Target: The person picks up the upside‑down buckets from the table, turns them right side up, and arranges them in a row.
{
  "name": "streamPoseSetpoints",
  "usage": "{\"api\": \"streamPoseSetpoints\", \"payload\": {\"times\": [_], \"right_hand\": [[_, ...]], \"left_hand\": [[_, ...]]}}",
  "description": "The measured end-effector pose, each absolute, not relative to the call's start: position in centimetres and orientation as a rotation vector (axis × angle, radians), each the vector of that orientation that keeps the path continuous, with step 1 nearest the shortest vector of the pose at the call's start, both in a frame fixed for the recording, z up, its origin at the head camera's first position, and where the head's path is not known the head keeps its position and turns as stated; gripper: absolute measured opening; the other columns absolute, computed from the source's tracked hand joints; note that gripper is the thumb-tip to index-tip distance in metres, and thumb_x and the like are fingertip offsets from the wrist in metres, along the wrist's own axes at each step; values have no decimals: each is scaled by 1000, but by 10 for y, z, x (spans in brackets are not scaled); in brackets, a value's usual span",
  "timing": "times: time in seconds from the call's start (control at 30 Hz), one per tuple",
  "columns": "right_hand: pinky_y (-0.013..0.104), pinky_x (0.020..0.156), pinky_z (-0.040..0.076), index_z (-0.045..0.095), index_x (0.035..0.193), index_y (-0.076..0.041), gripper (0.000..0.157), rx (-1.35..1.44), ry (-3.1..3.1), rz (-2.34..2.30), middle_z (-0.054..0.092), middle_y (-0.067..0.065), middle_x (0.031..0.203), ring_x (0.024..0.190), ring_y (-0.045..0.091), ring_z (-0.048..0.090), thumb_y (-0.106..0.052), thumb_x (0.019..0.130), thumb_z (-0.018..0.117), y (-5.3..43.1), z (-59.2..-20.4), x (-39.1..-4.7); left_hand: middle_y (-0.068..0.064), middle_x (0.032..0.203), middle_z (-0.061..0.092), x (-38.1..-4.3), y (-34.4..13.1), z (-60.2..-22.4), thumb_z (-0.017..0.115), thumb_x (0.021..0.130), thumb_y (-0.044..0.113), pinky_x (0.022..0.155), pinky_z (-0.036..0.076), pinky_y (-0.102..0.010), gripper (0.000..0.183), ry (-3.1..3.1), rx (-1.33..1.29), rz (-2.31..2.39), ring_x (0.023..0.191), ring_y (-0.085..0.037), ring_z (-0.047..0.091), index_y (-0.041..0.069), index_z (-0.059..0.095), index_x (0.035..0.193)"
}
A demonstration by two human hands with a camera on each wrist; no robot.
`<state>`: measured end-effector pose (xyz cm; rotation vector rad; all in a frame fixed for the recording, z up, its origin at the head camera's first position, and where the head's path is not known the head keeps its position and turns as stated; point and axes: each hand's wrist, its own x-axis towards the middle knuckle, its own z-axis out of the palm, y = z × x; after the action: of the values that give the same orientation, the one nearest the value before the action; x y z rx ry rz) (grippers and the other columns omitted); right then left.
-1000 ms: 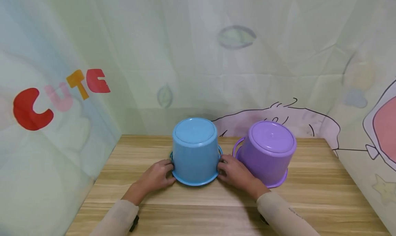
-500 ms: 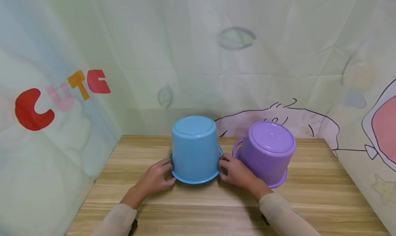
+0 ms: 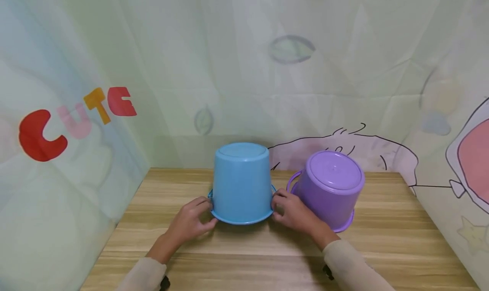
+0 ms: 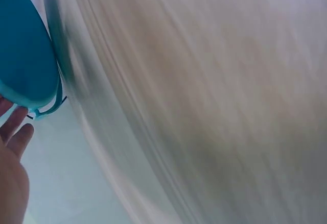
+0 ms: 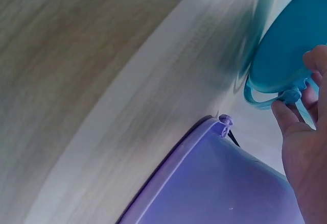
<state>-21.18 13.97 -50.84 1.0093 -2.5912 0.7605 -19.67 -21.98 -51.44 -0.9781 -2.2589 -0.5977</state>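
Note:
An upside-down blue bucket is between my two hands, its closed bottom facing up and tipped back. My left hand grips its rim on the left side, fingers behind and thumb in front. On the other side my right hand pinches the rim beside the handle joint. In the right wrist view the blue bucket shows its opening, the near rim raised off the table, with its handle hanging below. Part of the left hand is cut off in the left wrist view.
A purple bucket, also upside down, stands close to the right hand, its handle toward the blue one. Both are on a wood-grain table. A printed curtain rises behind the table and along its sides.
The blue bucket has tipped backward, its near rim rising and less of its bottom showing. Both hands have kept hold of the rim. The purple bucket has stayed put.

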Motion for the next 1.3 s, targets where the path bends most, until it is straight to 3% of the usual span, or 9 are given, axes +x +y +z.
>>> {"api": "streamPoseSetpoints", "payload": {"times": [0.23,0.53,0.87,1.13,1.3], "right_hand": [[27,80,59,63,86,-17,25,1048,-2483,790,62,-2,103,93,12,62,-7,75,83,144,-503,-210],[29,78,58,60,84,-15,26,1070,-2367,895,62,-2,98,92,12,62,-2,72,79,148,-504,-207],[32,78,59,61,89,-17,27,1008,-2326,1039,63,-3,101,95,13,63,1,74,76,148,-506,-205],[34,85,59,60,92,-16,31,962,-2278,1032,62,-1,104,101,17,64,1,79,83,147,-510,-205],[31,81,60,60,92,-13,31,957,-2231,1080,62,1,103,98,19,64,5,80,82,147,-509,-204]], "left_hand": [[-1,94,66,-192,-212,-513,84,66,5,78,57,-20,28,-2224,-860,-861,86,-16,65,7,65,87],[-6,93,63,-187,-201,-511,75,64,-24,78,64,-38,38,-2181,-735,-1142,91,-28,70,3,62,86],[-21,87,61,-169,-185,-482,70,63,-30,71,63,-47,32,-2118,-689,-1216,85,-42,68,-6,59,82],[-14,92,63,-183,-192,-502,71,67,-31,78,63,-39,36,-2107,-690,-1187,91,-35,70,-3,62,88],[-7,96,65,-183,-195,-505,72,70,-30,78,63,-31,40,-2112,-687,-1183,93,-29,72,2,66,93]]}}
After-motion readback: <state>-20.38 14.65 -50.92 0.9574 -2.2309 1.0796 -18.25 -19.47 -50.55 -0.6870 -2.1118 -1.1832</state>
